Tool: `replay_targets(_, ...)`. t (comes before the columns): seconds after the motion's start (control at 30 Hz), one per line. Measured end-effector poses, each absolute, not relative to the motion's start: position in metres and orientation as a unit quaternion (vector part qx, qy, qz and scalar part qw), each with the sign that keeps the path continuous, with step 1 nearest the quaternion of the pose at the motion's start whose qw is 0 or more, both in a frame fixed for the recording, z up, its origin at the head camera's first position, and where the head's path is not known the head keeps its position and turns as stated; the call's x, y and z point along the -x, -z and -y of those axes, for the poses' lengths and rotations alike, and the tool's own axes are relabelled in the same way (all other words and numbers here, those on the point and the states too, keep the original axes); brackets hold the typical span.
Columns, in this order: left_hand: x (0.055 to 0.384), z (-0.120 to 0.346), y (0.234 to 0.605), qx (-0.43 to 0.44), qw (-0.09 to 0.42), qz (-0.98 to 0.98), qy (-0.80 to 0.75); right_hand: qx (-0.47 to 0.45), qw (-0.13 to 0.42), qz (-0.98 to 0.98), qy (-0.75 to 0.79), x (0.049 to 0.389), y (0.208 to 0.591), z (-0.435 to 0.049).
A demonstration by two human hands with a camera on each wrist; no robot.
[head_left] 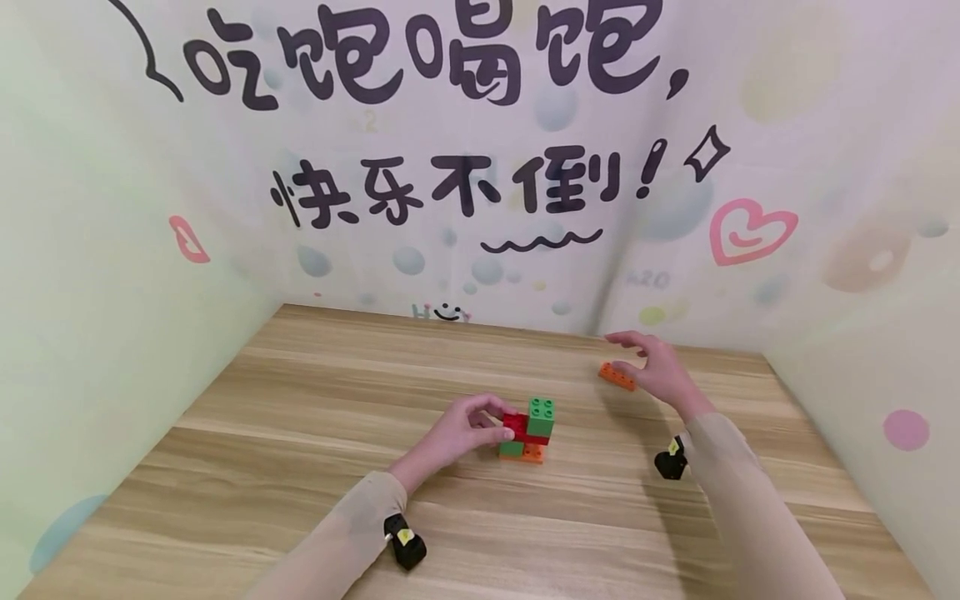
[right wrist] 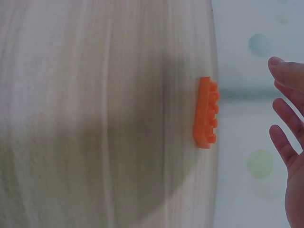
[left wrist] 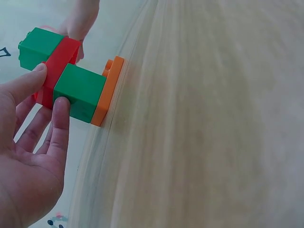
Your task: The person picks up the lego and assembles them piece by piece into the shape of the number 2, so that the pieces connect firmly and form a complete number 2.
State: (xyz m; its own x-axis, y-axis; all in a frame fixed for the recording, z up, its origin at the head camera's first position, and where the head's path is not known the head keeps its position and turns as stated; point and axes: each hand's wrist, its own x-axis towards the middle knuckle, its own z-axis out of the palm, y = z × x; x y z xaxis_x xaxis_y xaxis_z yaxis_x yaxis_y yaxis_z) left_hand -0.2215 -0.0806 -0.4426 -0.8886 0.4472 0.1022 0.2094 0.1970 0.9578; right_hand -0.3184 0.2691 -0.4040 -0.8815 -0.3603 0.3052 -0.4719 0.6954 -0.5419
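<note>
A small stack of toy building bricks stands on the table: an orange plate brick (head_left: 534, 455) at the bottom, a green brick (head_left: 512, 449) on it, a red brick (head_left: 516, 426) across that, and another green brick (head_left: 542, 418) on top at the right. My left hand (head_left: 453, 429) holds the stack from its left side. In the left wrist view the thumb (left wrist: 31, 83) presses the red brick and a fingertip touches the lower green brick. Farther back, my right hand (head_left: 663, 371) hovers with spread fingers above a loose orange brick (right wrist: 204, 113), apart from it.
Wood-grain table (head_left: 315, 375) beneath everything, with a printed white curtain (head_left: 420, 267) along its back edge and curtains at both sides. Black wrist cameras, left (head_left: 405, 542) and right (head_left: 671, 460), are strapped at the sleeves.
</note>
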Motion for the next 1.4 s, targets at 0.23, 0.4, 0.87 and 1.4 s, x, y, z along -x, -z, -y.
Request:
replay_targets(0.23,0.223,0.077,0.443,-0.213,0.103,-0.767,-0.597,-0.216,0.071,0.927,-0.297,0.326,0.417,-0.276)
replay_targets(0.4,0.224,0.078,0.444,-0.211,0.102,-0.766,-0.598,-0.214,0.06,0.928,-0.3,0.333,0.423,-0.277)
replay_targets(0.87,0.224,0.08,0.442,-0.203,0.099,-0.772,-0.594,-0.176,0.033,0.926,-0.333,0.332,0.439,-0.29)
replay_targets(1.4,0.223,0.08,0.442,-0.2,0.107,-0.767,-0.6,-0.174,0.016,0.954,-0.244,0.336,0.447,-0.292)
